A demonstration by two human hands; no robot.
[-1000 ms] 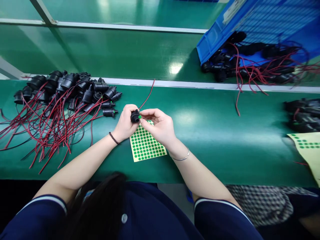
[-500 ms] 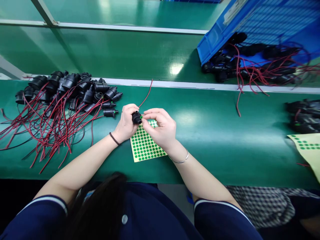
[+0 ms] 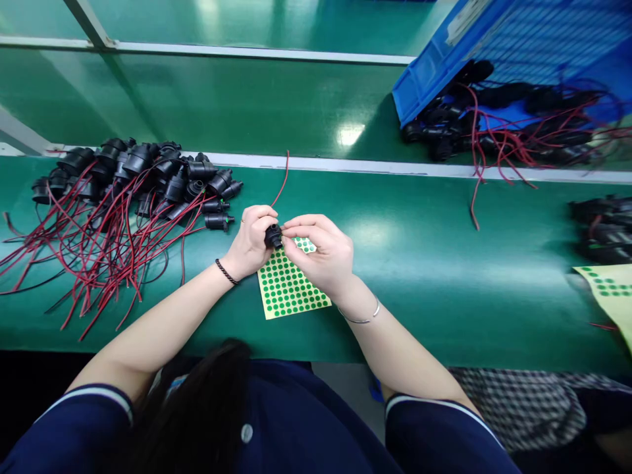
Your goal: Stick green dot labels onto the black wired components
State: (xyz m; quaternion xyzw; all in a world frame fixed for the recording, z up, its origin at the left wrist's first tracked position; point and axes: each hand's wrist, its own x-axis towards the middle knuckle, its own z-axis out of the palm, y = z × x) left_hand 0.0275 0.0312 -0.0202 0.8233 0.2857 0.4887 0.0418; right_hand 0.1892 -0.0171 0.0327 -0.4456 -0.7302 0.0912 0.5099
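In the head view, the left hand is closed around a small black fitting, its fingers wrapped over the far side and the fitting's near end showing between the two hands; a single red wire rises from beside that grip toward the white strip at the back of the green bench; the right hand has its thumb and forefinger brought close together at the right side of the fitting, though I cannot tell whether they pinch anything; below the fitting, partly covered by the right hand, a pale yellow sheet printed with rows of green dots lies flat on the bench; a dark braided band circles the left wrist and a thin silver bangle the right; to the left, a heap of black fittings lies with its red wires trailing toward the near edge; at upper right, a blue crate stands tilted, with more black parts and red leads at its opening; at the right edge are blurred dark parts and a second dotted sheet.
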